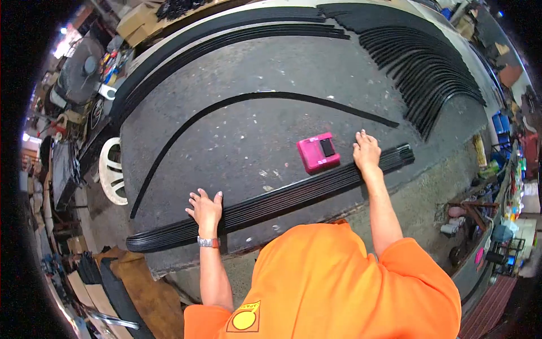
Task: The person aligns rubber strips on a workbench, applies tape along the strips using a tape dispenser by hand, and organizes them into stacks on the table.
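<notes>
A long bundle of thin black strips point(282, 202) lies along the near side of the dark table point(226, 150). Over its left part is my left hand point(206, 211), fingers spread, holding nothing; a metal watch is on that wrist. My right hand point(367, 152) reaches across the bundle near its right end, fingers stretched out with nothing in them. Whether either palm presses on the strips I cannot tell. Just left of the right hand sits a pink box point(316, 162) with a black block on top. Beyond both hands, a single black strip point(248, 96) lies in an arch.
Many black strips point(446, 73) fan out at the back right. More long strips point(226, 42) curve along the far left edge. A white plastic chair point(107, 172) touches the table's left side. A fan point(83, 66) stands behind it, and cluttered shelves point(511, 226) line the right.
</notes>
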### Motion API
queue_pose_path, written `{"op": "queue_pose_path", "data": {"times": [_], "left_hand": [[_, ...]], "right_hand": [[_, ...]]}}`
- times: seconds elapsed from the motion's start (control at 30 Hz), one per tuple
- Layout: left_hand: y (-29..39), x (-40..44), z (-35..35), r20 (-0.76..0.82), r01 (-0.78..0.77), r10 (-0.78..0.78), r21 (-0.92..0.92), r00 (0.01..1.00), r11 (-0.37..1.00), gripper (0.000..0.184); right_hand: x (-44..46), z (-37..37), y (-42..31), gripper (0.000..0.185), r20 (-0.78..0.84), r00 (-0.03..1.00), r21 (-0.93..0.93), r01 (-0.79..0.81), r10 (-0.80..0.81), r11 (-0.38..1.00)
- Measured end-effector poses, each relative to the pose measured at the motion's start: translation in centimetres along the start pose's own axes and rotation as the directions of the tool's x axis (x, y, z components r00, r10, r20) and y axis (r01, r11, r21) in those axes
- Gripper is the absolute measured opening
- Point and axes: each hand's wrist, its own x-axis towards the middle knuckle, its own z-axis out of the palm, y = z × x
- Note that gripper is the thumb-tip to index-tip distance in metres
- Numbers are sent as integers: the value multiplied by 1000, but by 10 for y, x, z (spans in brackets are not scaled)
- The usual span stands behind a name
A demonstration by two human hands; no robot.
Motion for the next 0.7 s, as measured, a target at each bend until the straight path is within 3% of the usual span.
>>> {"op": "queue_pose_path", "data": {"times": [0.07,0.27,0.3,0.33,0.37,0.4,0.43,0.57,0.7], "left_hand": [[11,-9,4,-26,-8,9,39,1000,999,82],[13,-20,10,-54,-14,18,63,998,998,81],[16,-18,4,-84,-32,35,42,996,999,81],[14,-18,5,-99,-50,49,-6,994,999,83],[16,-13,7,-84,-19,16,-32,996,999,85],[19,-4,9,-58,5,-5,-10,998,1000,86],[16,-5,10,7,38,-39,39,999,999,87],[12,-7,12,-10,27,-27,58,1000,998,87],[11,-5,11,-8,6,-5,94,1000,996,87]], "right_hand": [[-2,-6,-5,47,27,998,37,-56,55,998],[-6,-15,1,45,27,1000,129,7,-10,992],[-6,-20,1,45,-4,1000,166,29,-29,986],[-8,-3,7,44,-200,976,85,105,-86,991],[-4,6,12,44,-164,982,41,105,-97,994],[0,-10,9,45,31,999,120,28,-32,992],[0,-10,10,42,-58,997,161,62,-53,985],[3,-21,13,35,-31,999,230,42,-36,972],[-3,-63,-18,34,-193,980,250,90,-41,964]]}}
